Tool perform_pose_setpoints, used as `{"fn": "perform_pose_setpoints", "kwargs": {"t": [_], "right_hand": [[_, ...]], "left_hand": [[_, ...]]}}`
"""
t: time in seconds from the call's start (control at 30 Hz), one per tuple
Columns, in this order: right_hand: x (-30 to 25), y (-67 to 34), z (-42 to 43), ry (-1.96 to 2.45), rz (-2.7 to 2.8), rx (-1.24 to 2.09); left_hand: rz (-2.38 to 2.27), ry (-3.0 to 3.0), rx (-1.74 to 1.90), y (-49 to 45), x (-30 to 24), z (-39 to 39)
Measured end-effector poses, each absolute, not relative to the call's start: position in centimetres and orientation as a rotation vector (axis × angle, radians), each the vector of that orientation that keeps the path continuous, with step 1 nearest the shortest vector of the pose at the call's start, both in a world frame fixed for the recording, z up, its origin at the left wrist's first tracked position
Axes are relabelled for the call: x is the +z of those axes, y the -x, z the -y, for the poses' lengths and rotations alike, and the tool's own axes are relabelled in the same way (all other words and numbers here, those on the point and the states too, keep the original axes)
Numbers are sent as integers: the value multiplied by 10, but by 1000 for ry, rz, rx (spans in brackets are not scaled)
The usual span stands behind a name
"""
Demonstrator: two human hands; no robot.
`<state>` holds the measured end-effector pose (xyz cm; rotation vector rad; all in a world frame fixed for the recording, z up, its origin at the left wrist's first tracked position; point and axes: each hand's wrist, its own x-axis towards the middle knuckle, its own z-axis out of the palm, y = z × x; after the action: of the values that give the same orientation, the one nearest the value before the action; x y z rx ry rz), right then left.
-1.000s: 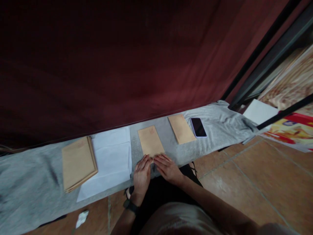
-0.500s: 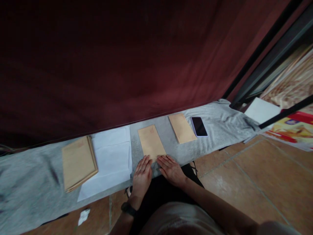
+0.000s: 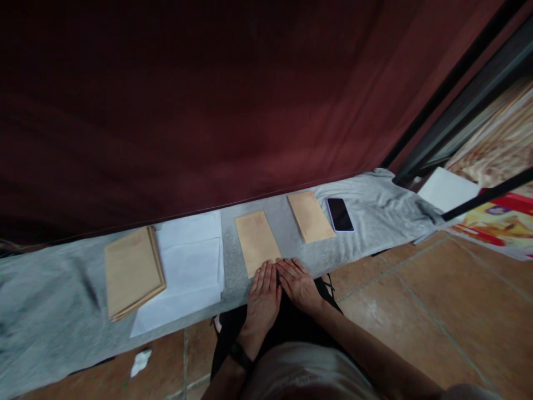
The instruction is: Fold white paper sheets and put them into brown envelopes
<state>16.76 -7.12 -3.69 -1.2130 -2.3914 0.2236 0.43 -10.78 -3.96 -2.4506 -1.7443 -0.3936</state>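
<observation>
A brown paper envelope [image 3: 257,239] lies flat on the grey cloth in front of me. My left hand [image 3: 265,291] rests with outstretched fingers on its near edge. Beside it, thumbs close together, my right hand [image 3: 298,282] lies flat at the near right corner of the same envelope. Both hands are open, palms down, and cover part of that edge. A second brown envelope [image 3: 310,216] lies to the right, apart from the hands. On the left, a stack of brown envelopes [image 3: 132,272] partly overlaps white paper sheets [image 3: 192,266].
The grey cloth [image 3: 54,322] covers a long narrow surface against a dark red panel [image 3: 233,111]. A phone [image 3: 340,214] lies right of the envelopes. Dark metal bars [image 3: 453,100] and a colourful printed box [image 3: 499,222] stand at right. Crumpled white tissue [image 3: 140,362] lies on the tiled floor.
My left hand has slid right along the envelope's near edge, from its left corner to beside my right hand. My right hand has shifted slightly right.
</observation>
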Motion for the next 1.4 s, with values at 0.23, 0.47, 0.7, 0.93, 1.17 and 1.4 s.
{"fn": "perform_pose_setpoints", "kwargs": {"t": [0.23,0.47,0.7,0.93,1.17,1.4], "right_hand": [[-35,-168,72,1216,2381,217],[-34,-166,75,1219,2364,224],[-36,-141,74,1096,2455,262],[-41,-137,76,1161,2419,201],[-41,-152,72,1231,2385,189],[-41,-166,71,1291,2332,163]], "left_hand": [[1804,2414,-411,6,-38,111],[1841,2339,-435,25,-37,120],[1853,2302,-401,23,-42,122],[1861,2317,-368,23,-43,123],[1886,2338,-411,23,-42,123],[1892,2319,-399,22,-40,124]]}}
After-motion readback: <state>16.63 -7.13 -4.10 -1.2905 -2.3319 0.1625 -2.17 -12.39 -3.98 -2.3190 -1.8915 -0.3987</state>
